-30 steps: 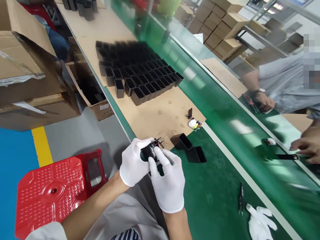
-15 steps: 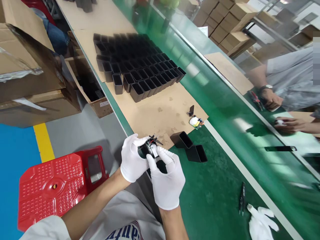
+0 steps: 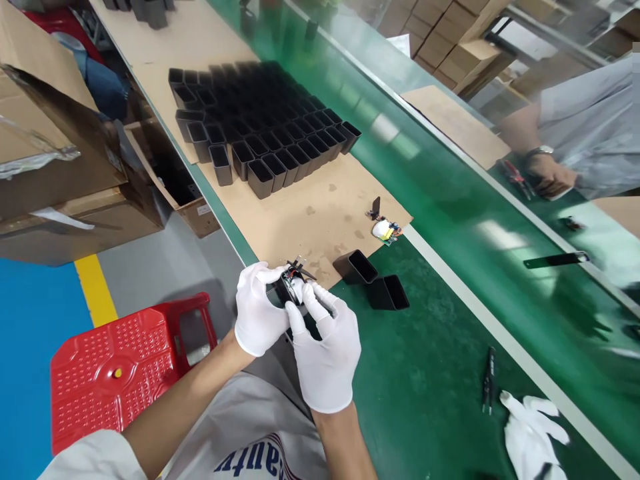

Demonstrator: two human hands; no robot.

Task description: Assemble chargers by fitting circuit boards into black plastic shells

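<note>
White gloves cover both hands. My left hand (image 3: pixel 260 310) grips a black rectangular plastic case (image 3: pixel 284 288) near the table's edge. In the mouth of that case sits a circuit board assembly (image 3: pixel 297 285) with a white part, red wires and thin dark prongs sticking out. My right hand (image 3: pixel 327 347) has its thumb and fingers closed around the assembly's white part at the opening; the fingertips partly hide it. Two empty black cases (image 3: pixel 356 267) lie on their sides just beyond my right hand. Another circuit board assembly (image 3: pixel 387 231), white and yellow, rests on the cardboard's corner.
Rows of black cases (image 3: pixel 260 177) stand on the cardboard sheet (image 3: pixel 300 227). Black tweezers (image 3: pixel 489 380) and a spare white glove (image 3: pixel 533 433) lie at right. A red stool (image 3: pixel 115 373) and cartons (image 3: pixel 75 220) are at left. A co-worker's hand (image 3: pixel 553 175) is across the bench.
The view has shifted slightly. The white part sits a little lower in the case between my hands. One of the co-worker's hands has left view, and a small part lies there.
</note>
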